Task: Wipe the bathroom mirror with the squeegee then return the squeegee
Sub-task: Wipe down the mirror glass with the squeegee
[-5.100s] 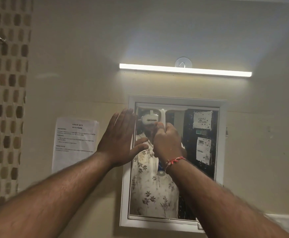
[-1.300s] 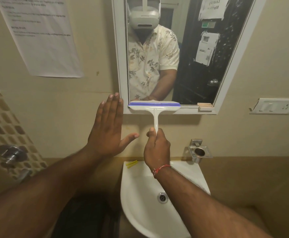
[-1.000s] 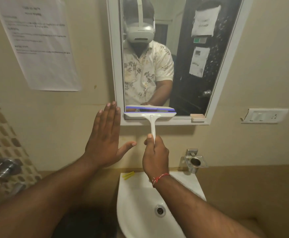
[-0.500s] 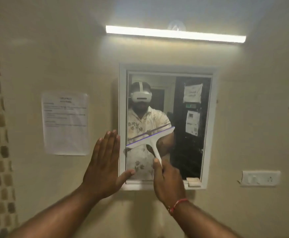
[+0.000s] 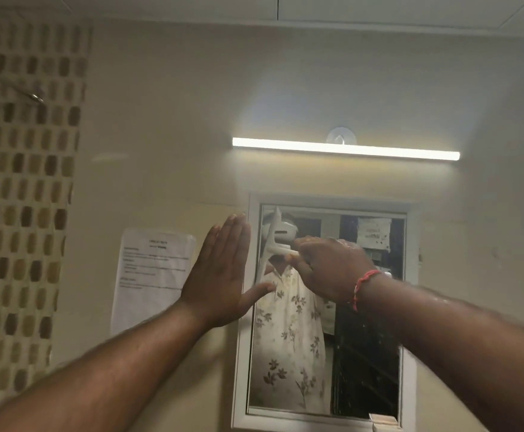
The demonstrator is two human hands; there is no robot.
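Beige bathroom wall lit by a tube light (image 5: 345, 150), printed notice (image 5: 153, 275) blurred past reading, left hand (image 5: 223, 272) spread flat beside the mirror (image 5: 323, 353) frame, thumb over it, right hand (image 5: 332, 269) closed around the squeegee (image 5: 270, 244) handle, blade held near-vertical against the glass's upper left.

bare forearms, a red thread bracelet (image 5: 363, 283) around the right wrist.

Dim, warm room; the tube light (image 5: 345, 148) above the mirror (image 5: 326, 310) glares, everything beneath it motion-blurred.
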